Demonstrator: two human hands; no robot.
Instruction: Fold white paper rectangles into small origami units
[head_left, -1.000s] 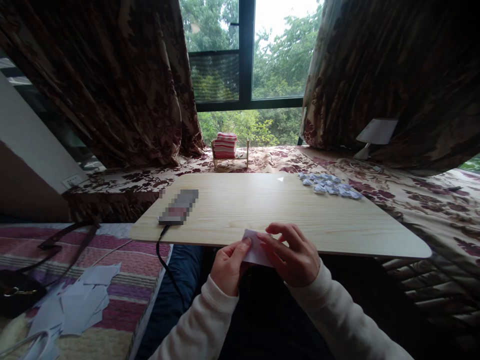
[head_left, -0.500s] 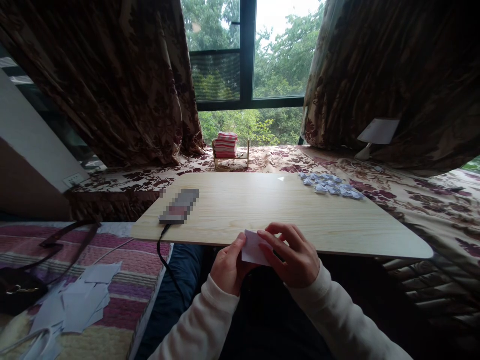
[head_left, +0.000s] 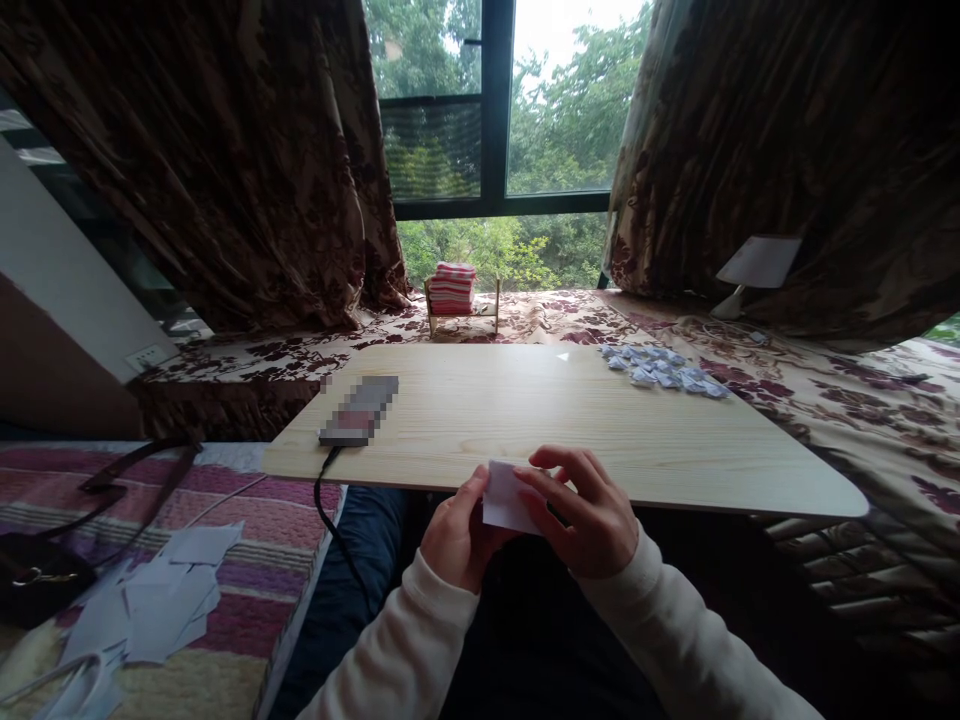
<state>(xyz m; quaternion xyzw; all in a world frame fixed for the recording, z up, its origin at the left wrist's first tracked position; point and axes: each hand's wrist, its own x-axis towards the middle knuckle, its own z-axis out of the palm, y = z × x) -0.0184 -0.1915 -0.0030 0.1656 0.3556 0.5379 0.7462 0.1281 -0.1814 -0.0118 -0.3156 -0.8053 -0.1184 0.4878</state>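
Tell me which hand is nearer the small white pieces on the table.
Right. The right hand is on the near side of the small white pieces, left of them; the left hand is farther left.

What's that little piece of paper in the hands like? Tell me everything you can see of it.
The piece of paper is small, white and thin-looking, with a plain visible face and a fairly straight left edge. It is held up near the close edge of the table. The left hand holds its left side; the right hand has fingers against it, hiding its right part. Whether it is folded is hard to tell.
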